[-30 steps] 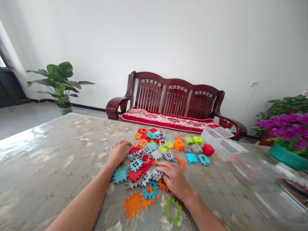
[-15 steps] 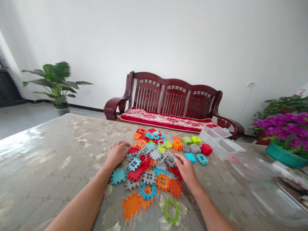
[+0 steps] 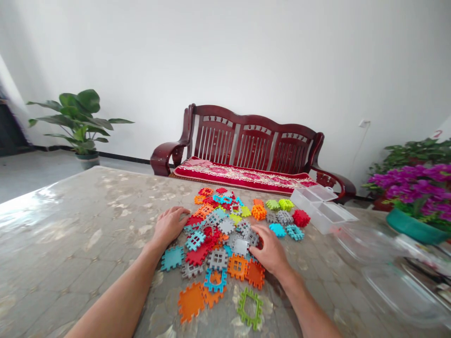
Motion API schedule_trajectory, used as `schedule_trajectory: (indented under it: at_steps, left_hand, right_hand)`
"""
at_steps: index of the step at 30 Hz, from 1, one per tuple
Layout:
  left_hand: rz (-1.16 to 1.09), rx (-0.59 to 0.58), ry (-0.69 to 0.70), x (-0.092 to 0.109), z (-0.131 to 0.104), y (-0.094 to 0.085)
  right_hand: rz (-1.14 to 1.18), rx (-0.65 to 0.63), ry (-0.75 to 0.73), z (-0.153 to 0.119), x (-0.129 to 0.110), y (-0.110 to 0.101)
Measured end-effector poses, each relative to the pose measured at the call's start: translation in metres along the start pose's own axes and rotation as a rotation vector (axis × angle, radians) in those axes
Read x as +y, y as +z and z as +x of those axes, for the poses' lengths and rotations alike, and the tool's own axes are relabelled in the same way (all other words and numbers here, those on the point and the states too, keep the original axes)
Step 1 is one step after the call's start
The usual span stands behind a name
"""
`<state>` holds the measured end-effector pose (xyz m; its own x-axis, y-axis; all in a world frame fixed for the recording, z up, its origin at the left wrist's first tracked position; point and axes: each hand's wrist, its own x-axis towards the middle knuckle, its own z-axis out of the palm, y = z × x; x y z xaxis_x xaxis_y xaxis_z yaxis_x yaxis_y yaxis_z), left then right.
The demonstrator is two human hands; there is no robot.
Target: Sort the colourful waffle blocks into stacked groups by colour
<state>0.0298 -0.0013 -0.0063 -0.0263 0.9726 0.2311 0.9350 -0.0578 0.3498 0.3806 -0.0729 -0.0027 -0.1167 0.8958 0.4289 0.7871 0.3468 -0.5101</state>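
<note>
A loose pile of colourful notched plastic building tiles lies between my hands, some plain and some with window-like cutouts. My left hand (image 3: 170, 229) rests at the pile's left edge, fingers stretched out, fingertips by a red tile (image 3: 193, 220). My right hand (image 3: 269, 249) is on the other side, thumb and fingers closed at the right edge of a plain grey tile (image 3: 240, 246). More grey tiles touch its fingers. Closer to me lie an orange window tile (image 3: 238, 266), a plain orange tile (image 3: 190, 302) and a green frame tile (image 3: 250, 308).
Sorted stacks, including a red one (image 3: 301, 218) and a blue one (image 3: 295, 232), stand right of the pile. Behind them is a clear divided box (image 3: 326, 217). Transparent lids (image 3: 401, 288) and a flowerpot (image 3: 416, 226) are at the right. A wooden bench (image 3: 253, 141) stands beyond the table.
My right hand has shifted slightly nearer to me, its thumb lowered and spread from the fingers. The plain grey tile now shows its face beside the thumb. My left hand stays put.
</note>
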Motion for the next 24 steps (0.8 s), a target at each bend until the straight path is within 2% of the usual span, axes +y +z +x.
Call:
schedule_trajectory:
  at_steps: [4, 16, 20, 24]
  left_hand:
    - [0.007, 0.007, 0.002, 0.000, -0.001, 0.000]
    - [0.023, 0.026, 0.004, 0.003, -0.003, -0.002]
    - [0.013, 0.020, -0.001, 0.003, -0.002, -0.002]
    - [0.013, 0.017, 0.002, 0.000, -0.001, 0.001]
  right_hand:
    - [-0.054, -0.025, -0.006, 0.000, -0.002, 0.001]
    - [-0.075, 0.088, 0.003, -0.001, -0.001, 0.002]
    - [-0.094, 0.204, 0.058, 0.009, 0.014, -0.012]
    - [-0.163, 0.313, 0.275, 0.028, 0.045, -0.039]
